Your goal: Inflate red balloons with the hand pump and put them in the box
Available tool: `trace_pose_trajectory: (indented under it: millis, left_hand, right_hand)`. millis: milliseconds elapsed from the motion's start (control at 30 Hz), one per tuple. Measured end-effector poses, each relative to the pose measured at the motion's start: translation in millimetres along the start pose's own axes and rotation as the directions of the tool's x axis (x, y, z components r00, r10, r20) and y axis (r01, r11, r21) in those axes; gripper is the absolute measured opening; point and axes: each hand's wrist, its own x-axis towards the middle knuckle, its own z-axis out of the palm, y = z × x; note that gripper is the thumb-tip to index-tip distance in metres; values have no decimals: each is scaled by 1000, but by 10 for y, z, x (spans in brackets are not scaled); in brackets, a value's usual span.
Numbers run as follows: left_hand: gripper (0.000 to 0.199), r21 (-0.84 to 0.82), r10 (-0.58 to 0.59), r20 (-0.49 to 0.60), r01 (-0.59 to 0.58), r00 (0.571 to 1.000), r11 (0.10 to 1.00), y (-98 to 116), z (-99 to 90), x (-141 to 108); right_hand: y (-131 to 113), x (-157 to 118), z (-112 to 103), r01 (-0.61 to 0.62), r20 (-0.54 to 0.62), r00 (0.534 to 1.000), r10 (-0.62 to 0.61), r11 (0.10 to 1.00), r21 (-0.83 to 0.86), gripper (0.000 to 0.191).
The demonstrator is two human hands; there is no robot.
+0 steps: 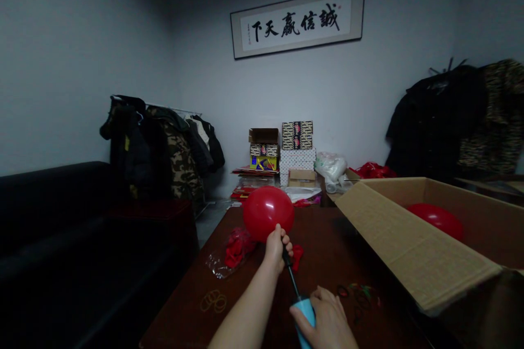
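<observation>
A partly blown-up red balloon (268, 211) stands out beyond my left hand (278, 246). Its fingers are wrapped round the balloon's neck and the black end (286, 256) of a hand pump. From there a thin metal rod runs back to the pump's light-blue barrel (303, 313). My right hand (327, 316) is closed round that barrel, thumb on the near side. The join between balloon and pump is hidden by my left fingers. A limp red balloon (297, 256) lies on the table just right of my left hand.
On the brown table (172, 319) lie a clear bag of red balloons (235, 251), rubber bands (213, 301) and more bands (362, 292). An open cardboard box (409, 245) at the right holds a red balloon (438, 219). Stacked boxes (297, 158) stand behind.
</observation>
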Motion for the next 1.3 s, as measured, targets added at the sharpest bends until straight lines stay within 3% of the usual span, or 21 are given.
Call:
trace_pose_trajectory:
  millis: [100, 233, 400, 567, 667, 767, 1067, 1300]
  left_hand:
    - [41, -9, 10, -12, -11, 1000, 1000, 223, -3, 82]
    - [39, -33, 37, -39, -38, 999, 999, 490, -14, 163]
    - [38, -85, 44, -26, -47, 999, 995, 603, -49, 200]
    - [40, -132, 75, -56, -82, 996, 988, 567, -71, 155]
    - [42, -129, 74, -31, -78, 997, 989, 509, -43, 77]
    - [43, -112, 47, 2, -47, 999, 993, 394, 4, -21]
    - [49, -86, -6, 89, 14, 996, 996, 78, 61, -211]
    - [50, -6, 25, 80, -24, 996, 1000, 26, -34, -204]
  right_hand:
    - [-27, -65, 1, 21, 1, 1000, -21, 1000, -3, 55]
    - [-99, -163, -4, 27, -83, 996, -30, 999, -42, 45]
    - [-176, -208, -89, 46, -133, 989, -56, 996, -74, 44]
    - [-229, -164, -246, 39, -113, 992, -47, 996, -75, 47]
    - [-266, -111, -331, 42, -66, 997, -45, 998, -46, 51]
    - [-297, -30, -363, 41, -90, 995, -42, 999, -14, 51]
    - [-295, 327, -322, 46, -194, 980, -35, 998, 50, 51]
    - [-293, 281, -97, 30, -167, 986, -17, 997, 74, 52]
